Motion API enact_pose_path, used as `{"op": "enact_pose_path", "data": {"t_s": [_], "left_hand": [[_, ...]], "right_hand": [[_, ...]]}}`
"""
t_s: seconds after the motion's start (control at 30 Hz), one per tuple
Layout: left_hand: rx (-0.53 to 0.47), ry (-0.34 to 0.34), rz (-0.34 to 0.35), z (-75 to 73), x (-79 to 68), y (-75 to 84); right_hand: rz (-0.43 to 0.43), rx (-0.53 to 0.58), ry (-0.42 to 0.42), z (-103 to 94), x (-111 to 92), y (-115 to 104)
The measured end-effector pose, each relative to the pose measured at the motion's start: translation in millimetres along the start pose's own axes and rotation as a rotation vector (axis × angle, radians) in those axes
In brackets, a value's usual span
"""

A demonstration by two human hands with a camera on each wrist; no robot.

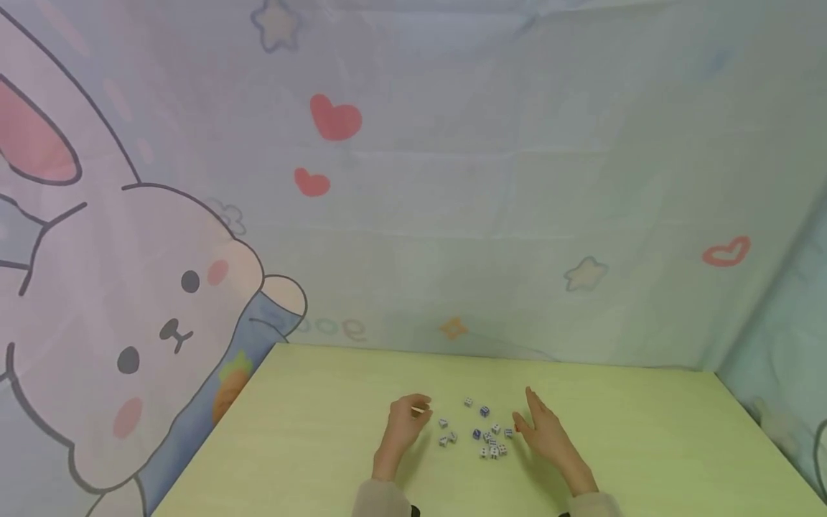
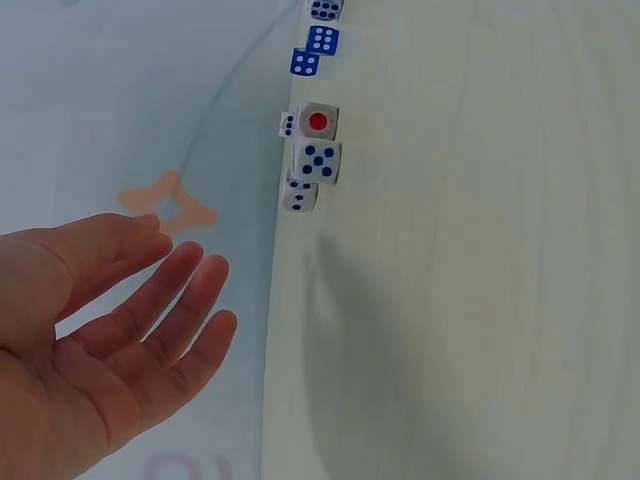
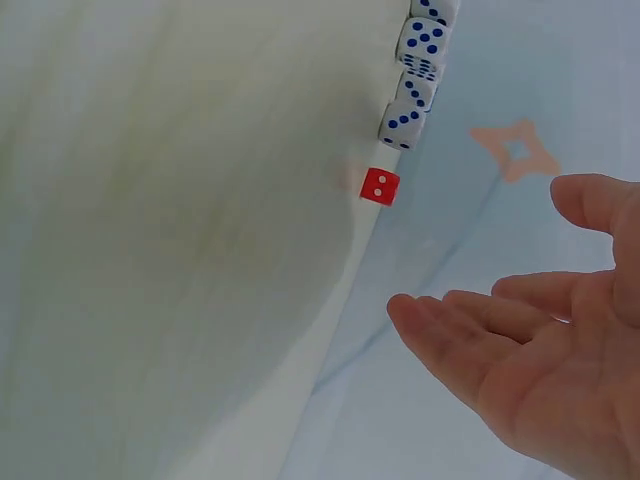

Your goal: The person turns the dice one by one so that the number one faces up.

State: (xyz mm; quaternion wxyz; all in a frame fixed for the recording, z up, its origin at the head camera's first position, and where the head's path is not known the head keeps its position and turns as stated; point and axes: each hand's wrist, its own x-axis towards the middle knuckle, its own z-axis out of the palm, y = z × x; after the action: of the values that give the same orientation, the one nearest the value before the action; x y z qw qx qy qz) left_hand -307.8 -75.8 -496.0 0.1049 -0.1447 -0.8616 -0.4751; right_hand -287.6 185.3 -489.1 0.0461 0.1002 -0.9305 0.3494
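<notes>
Several white dice (image 1: pixel 494 452) with dark pips lie scattered on the table between the two hands, some bunched together nearer the person. Among them sit blue dice (image 1: pixel 477 434), seen also in the left wrist view as a blue die (image 2: pixel 322 40) with white pips. A red die (image 3: pixel 380 186) with two white pips lies close by the right hand, whose thumb partly covers it in the head view. My left hand (image 1: pixel 403 424) hovers left of the dice, fingers loosely bent and holding nothing. On the other side, my right hand (image 1: pixel 545 434) holds nothing, its fingers extended and thumb apart.
The pale yellow-green table (image 1: pixel 310 445) runs back to a hanging cloth (image 1: pixel 517 215) printed with a rabbit, hearts and stars. Another cloth (image 1: pixel 795 359) hangs along the right side. Both hands cast shadows on the tabletop.
</notes>
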Motion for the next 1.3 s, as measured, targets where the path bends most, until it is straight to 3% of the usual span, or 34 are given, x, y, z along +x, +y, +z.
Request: {"op": "enact_pose_path", "data": {"t_s": [0.3,0.67,1.0,1.3], "left_hand": [[-0.010,-0.047,-0.024,10.3,3.6,-3.2],[-0.047,-0.141,-0.144,16.2,10.5,-6.6],[-0.016,-0.161,-0.248,19.0,14.9,-5.1],[0.022,-0.155,-0.262,24.4,17.0,-5.8]], "right_hand": [[-0.006,0.031,0.029,4.7,0.9,1.1],[0.037,0.001,0.046,1.4,3.6,3.2],[0.059,-0.001,0.041,-7.3,3.7,3.8],[0.133,0.080,0.010,-7.2,2.4,10.9]]}}
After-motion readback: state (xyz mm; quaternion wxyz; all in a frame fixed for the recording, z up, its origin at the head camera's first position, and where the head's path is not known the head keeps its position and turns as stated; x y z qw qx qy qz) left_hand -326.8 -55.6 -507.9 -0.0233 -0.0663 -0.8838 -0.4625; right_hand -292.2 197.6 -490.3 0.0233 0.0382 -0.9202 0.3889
